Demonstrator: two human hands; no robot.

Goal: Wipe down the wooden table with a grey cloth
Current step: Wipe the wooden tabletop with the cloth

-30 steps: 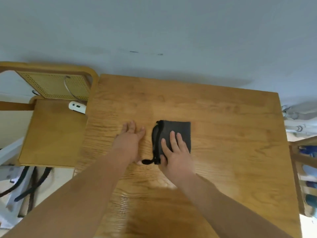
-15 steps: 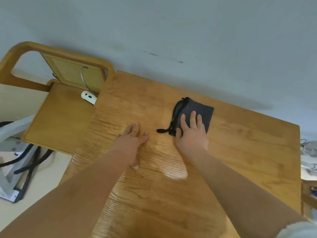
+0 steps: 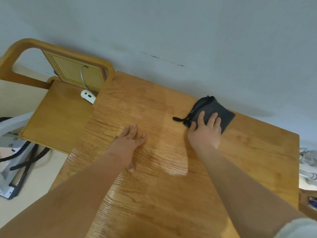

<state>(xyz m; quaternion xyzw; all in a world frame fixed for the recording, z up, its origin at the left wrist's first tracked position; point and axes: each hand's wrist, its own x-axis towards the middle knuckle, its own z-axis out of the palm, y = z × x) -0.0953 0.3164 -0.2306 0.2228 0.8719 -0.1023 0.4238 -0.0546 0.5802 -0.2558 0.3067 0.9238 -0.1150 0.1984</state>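
Arms reach out over the table from its near edge. Closer in, the left hand lies flat and open on the bare wood, holding nothing — it just props the person up. Farther out, the right hand presses flat on the cloth, fingers spread on top, not curled around it. Folded into a dark square, the cloth sits close to the far edge, by the wall. Most unwiped wood probably lies back toward the near edge and the right corner — so the next stroke likely pulls that way.
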